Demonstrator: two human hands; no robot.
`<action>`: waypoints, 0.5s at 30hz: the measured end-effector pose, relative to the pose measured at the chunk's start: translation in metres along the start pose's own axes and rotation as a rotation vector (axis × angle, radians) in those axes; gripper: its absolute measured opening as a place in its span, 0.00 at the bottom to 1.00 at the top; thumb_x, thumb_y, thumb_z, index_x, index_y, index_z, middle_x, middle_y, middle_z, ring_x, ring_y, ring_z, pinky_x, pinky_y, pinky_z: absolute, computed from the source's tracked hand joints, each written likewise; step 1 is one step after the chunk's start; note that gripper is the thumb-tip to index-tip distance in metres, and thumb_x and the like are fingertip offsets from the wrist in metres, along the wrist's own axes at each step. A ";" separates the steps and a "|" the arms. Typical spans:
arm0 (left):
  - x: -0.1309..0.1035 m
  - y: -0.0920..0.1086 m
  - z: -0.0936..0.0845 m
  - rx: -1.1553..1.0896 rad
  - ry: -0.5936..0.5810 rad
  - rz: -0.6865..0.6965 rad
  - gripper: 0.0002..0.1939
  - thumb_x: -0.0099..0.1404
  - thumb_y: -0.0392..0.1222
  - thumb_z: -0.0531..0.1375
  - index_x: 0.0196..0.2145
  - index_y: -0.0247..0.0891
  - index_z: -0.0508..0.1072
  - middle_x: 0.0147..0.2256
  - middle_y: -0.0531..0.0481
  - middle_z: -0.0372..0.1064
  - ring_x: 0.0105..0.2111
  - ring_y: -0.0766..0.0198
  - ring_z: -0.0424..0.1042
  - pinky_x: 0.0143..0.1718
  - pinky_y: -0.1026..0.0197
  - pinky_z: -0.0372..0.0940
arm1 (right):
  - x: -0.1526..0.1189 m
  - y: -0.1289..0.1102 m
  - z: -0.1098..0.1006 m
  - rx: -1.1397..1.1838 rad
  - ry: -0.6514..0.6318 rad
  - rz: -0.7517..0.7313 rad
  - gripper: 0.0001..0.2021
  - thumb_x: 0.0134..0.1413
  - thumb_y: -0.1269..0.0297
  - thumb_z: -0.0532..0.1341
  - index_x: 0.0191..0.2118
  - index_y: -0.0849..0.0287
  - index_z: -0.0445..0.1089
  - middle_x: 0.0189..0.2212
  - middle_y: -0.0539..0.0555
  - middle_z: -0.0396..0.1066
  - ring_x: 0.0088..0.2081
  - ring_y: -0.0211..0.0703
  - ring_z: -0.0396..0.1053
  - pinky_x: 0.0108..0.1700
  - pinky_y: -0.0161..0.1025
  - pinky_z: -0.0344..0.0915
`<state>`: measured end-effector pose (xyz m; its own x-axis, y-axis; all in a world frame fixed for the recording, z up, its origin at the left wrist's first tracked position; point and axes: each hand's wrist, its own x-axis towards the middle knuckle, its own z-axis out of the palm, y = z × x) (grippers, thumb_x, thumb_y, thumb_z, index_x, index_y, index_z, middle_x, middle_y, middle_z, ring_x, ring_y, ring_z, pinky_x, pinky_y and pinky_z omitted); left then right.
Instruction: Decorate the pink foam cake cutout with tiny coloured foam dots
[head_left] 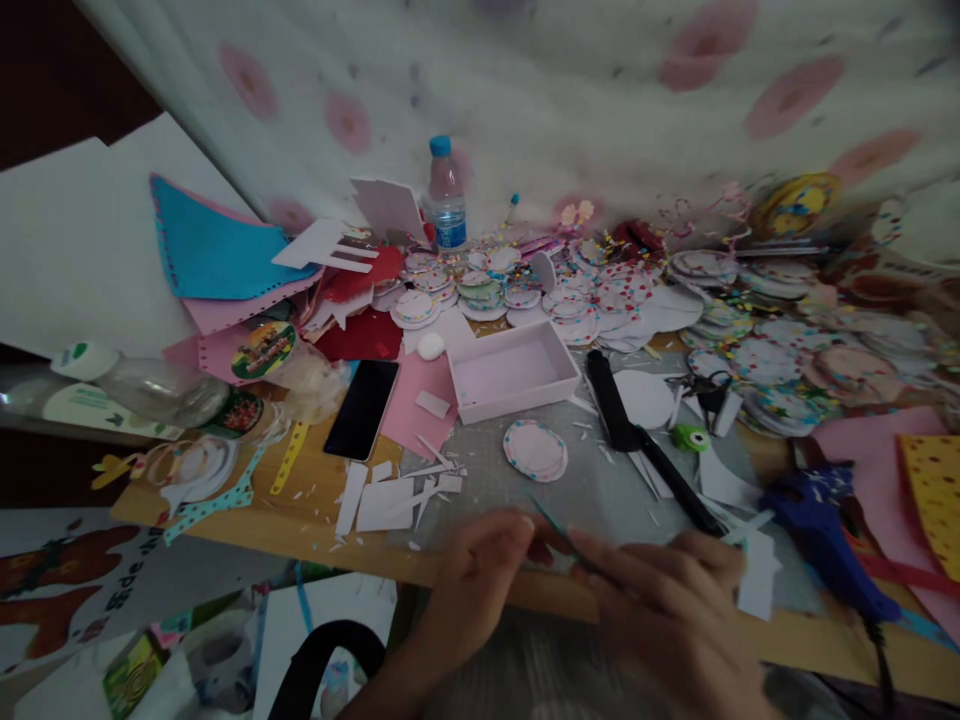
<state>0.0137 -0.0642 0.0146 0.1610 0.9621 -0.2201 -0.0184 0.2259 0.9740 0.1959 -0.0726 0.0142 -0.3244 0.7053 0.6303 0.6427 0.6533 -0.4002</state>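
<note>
My right hand (667, 600), partly blurred, is closed around a thin greenish pointed tool (553, 520) with its tip up and to the left. Whether this is a craft knife or one arm of tweezers I cannot tell. Close beside it, my left hand (480, 565) has its thumb and fingers curled together; anything between them is hidden. Just beyond both hands, a round white disc with coloured dots round its rim (535, 450) lies on the grey cutting mat (480, 510). Behind the disc stands an open white box (514, 375).
A black-handled tool (611, 400) and a blue glue gun (825, 540) lie to the right. At left are a phone (363, 410), paper scraps (386, 503) and a clear bottle (161, 390). Stacked dotted discs (577, 300) and a water bottle (448, 205) line the back.
</note>
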 end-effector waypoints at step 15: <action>0.010 -0.004 -0.013 0.030 0.096 0.035 0.23 0.70 0.53 0.50 0.21 0.39 0.64 0.20 0.53 0.60 0.24 0.65 0.62 0.30 0.63 0.57 | -0.060 0.112 -0.055 -0.432 -0.010 0.431 0.15 0.45 0.62 0.64 0.42 0.47 0.67 0.38 0.70 0.71 0.44 0.70 0.69 0.39 0.62 0.61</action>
<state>0.0022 -0.0535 0.0080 0.0658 0.9799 -0.1882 0.0076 0.1881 0.9821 0.3255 -0.0570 -0.0323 0.0222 0.8854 0.4642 0.9402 0.1394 -0.3108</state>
